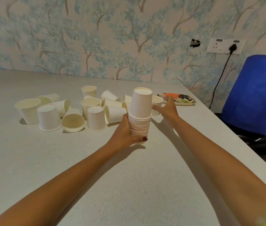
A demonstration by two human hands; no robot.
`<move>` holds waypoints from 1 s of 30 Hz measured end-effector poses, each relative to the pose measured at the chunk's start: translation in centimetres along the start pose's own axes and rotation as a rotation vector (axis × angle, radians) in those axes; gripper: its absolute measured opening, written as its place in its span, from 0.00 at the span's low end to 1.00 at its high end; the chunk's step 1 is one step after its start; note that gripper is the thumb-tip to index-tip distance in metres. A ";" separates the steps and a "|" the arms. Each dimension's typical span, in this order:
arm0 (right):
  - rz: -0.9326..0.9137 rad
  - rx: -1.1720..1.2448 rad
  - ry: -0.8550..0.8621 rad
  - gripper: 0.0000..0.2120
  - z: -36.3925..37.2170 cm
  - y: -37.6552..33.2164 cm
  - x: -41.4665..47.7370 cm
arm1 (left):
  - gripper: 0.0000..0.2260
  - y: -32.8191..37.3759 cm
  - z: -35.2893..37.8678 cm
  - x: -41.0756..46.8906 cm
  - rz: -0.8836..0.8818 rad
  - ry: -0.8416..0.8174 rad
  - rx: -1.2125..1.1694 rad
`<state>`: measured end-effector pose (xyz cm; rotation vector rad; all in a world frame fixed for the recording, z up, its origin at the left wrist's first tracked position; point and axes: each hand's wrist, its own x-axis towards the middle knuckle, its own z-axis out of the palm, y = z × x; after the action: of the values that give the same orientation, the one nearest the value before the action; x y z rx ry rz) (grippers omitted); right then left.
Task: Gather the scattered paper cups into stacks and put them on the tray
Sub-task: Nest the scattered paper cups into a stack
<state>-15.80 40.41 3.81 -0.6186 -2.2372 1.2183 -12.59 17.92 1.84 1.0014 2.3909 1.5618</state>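
Inverted stack of paper cups (141, 115), left of the tray (186, 104) | your left hand (125, 131) clasps its nested rims | right hand (166, 108) on the lone cup (157, 101) beside the tray, whether its fingers grasp unclear | likely light and crushable: hold the rims gently.

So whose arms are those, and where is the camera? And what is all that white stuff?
Those are a person's own two arms. The camera sits on their head and looks down, so you see what they see. The white things are paper cups. Many loose cups stand or lie on the grey table. The left hand grips a stack of cups fitted together upside down. The right hand reaches a single cup just behind it; I can't tell if the fingers have closed yet. The patterned tray for the stacks waits further back.
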 end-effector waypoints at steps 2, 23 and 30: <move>0.023 0.032 -0.045 0.45 0.6 0.5 0.4 | 0.33 0.2 -0.8 0.0 0.038 -0.085 0.087; -0.152 0.331 0.143 0.31 -1.4 -3.1 0.6 | 0.23 -2.5 -3.7 7.0 0.130 0.148 1.220; -0.426 0.418 0.056 0.17 -6.4 -9.2 -4.0 | 0.26 -1.2 -4.8 7.0 0.076 0.107 1.230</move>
<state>-10.07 37.49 13.82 -0.0111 -1.8542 1.3570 -20.65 17.90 4.75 1.1037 3.3707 -0.0584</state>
